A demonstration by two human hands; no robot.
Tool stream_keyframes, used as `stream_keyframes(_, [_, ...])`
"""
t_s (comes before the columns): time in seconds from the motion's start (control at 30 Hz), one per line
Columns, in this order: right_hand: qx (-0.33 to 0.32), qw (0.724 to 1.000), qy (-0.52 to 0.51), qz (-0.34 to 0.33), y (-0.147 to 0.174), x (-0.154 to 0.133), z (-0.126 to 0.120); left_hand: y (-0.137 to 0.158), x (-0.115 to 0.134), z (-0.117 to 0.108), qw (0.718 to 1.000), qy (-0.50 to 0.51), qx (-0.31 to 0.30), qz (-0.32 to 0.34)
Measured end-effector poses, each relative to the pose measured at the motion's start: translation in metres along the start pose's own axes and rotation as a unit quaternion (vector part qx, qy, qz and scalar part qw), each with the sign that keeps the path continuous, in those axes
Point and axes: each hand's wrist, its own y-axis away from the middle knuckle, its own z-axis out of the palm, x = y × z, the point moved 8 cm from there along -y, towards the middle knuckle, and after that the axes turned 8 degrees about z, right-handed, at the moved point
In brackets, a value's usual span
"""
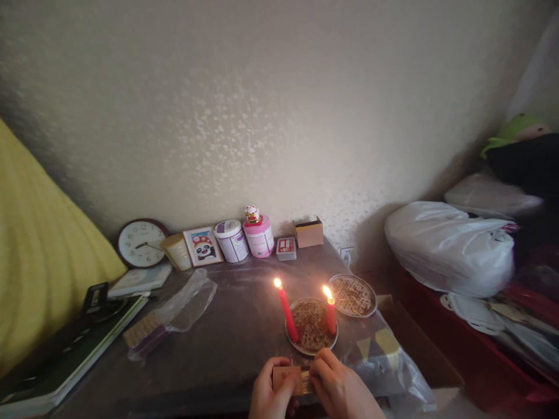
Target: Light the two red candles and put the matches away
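Between both hands (pixel 301 390), small box (pixel 287 377), long axis crosswise.

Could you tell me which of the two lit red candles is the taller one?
The left candle is taller; the right candle has burned shorter. Both stand at the near tray.
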Motion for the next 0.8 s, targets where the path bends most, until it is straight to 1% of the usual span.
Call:
stream_keyframes(0.13, [0.020,1.000,-0.019,0.004,0.000,0.003,-0.005,-0.002,-0.001,-0.003,1.000,0.016,-0.001,-0.010])
stream_keyframes(0.2, [0.038,0.998,-0.042,0.022,0.001,0.009,-0.009,-0.004,-0.001,-0.007,1.000,0.025,0.000,-0.017])
stream_keyframes(0.27, [0.058,0.993,-0.091,0.055,0.002,0.017,-0.015,-0.006,-0.001,-0.012,0.999,0.038,0.000,-0.023])
stream_keyframes(0.33, [0.066,0.979,-0.167,0.095,0.004,0.025,-0.020,-0.008,-0.002,-0.014,0.998,0.053,-0.003,-0.030])
stream_keyframes(0.4, [0.060,0.957,-0.252,0.134,0.004,0.029,-0.021,-0.009,-0.004,-0.014,0.997,0.069,-0.009,-0.041])
stream_keyframes(0.47, [0.049,0.934,-0.318,0.157,0.004,0.030,-0.019,-0.009,-0.007,-0.011,0.995,0.084,-0.018,-0.049])
stream_keyframes(0.57, [0.041,0.914,-0.369,0.164,0.002,0.028,-0.014,-0.010,-0.010,-0.005,0.993,0.104,-0.029,-0.049])
stream_keyframes(0.8, [0.034,0.894,-0.420,0.153,-0.001,0.029,0.001,-0.008,-0.012,0.001,0.988,0.132,-0.045,-0.064])
